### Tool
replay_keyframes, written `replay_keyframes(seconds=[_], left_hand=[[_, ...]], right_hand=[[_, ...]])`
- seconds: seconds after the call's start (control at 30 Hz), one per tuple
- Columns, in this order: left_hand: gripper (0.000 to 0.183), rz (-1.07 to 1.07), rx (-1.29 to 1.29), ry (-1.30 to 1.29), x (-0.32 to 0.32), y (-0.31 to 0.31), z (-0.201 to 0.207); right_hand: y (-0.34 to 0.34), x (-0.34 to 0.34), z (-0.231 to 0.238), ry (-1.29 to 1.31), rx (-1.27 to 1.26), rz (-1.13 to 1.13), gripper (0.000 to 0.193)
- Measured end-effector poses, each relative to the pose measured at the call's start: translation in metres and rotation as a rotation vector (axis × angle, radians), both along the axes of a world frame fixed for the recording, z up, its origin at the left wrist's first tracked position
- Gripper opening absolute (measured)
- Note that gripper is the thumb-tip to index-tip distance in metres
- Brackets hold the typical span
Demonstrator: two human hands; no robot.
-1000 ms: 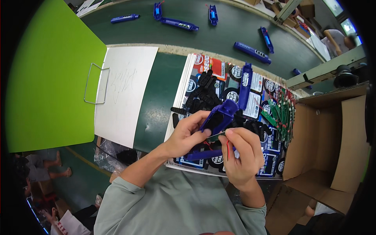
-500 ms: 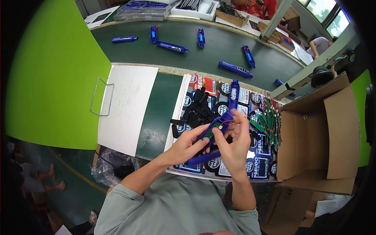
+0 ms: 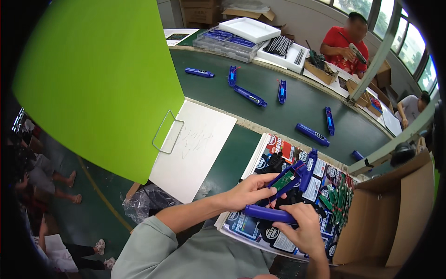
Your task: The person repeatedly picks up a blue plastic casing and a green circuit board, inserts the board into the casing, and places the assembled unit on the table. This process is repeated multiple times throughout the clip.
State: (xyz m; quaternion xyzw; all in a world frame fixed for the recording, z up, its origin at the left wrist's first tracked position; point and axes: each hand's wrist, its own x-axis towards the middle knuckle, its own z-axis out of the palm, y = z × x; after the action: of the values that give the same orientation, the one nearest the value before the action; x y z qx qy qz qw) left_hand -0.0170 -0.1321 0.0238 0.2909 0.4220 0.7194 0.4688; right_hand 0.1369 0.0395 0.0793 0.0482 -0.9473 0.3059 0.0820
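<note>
My left hand (image 3: 251, 191) holds an open blue plastic casing half, with a green circuit board (image 3: 284, 180) seated inside it and a thin red wire at its far end. The thumb rests by the board's near end. Just nearer to me, my right hand (image 3: 304, 225) is closed on the end of a curved blue casing shell (image 3: 268, 214). A further blue casing piece (image 3: 309, 169) lies beyond, on the sticker-covered board (image 3: 246, 225). Small black plastic parts (image 3: 276, 162) lie in a heap behind my left hand, partly hidden by the casing.
Several green circuit boards with red wires (image 3: 343, 200) are piled at right, beside an open cardboard box (image 3: 371, 228). Blue casings (image 3: 312, 135) lie along the green bench (image 3: 209, 95) ahead. A green panel (image 3: 102, 83) and white sheet (image 3: 195, 139) stand left. A person in red (image 3: 341, 44) works opposite.
My right hand has left the circuit board and now grips the blue shell nearer to me. My left hand still holds the casing. The whole view has shifted and tilted.
</note>
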Motion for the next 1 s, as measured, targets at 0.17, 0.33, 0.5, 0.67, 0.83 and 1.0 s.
replay_keyframes(seconds=[0.17,0.33,0.5,0.67,0.83,1.0], left_hand=[[0.047,0.053,0.002,-0.061,-0.109,0.046,-0.009],[0.047,0.106,-0.072,0.071,-0.260,0.168,-0.056],[0.046,0.292,-0.213,0.479,-0.326,0.268,-0.099],[0.043,0.399,-0.466,0.790,-0.315,0.291,-0.119],[0.024,0.420,-0.555,1.051,-0.337,0.285,-0.114],[0.021,0.243,-0.673,1.030,-0.365,0.282,-0.108]], right_hand=[[0.052,-0.124,0.021,0.123,0.350,0.144,0.043],[0.154,-0.277,-0.021,0.139,0.463,0.012,0.036],[0.227,-0.347,-0.069,-0.005,0.431,-0.091,0.039],[0.252,-0.370,-0.089,-0.159,0.384,-0.184,0.038],[0.249,-0.388,-0.088,-0.138,0.387,-0.159,0.036],[0.244,-0.421,-0.080,-0.111,0.495,-0.039,0.036]])
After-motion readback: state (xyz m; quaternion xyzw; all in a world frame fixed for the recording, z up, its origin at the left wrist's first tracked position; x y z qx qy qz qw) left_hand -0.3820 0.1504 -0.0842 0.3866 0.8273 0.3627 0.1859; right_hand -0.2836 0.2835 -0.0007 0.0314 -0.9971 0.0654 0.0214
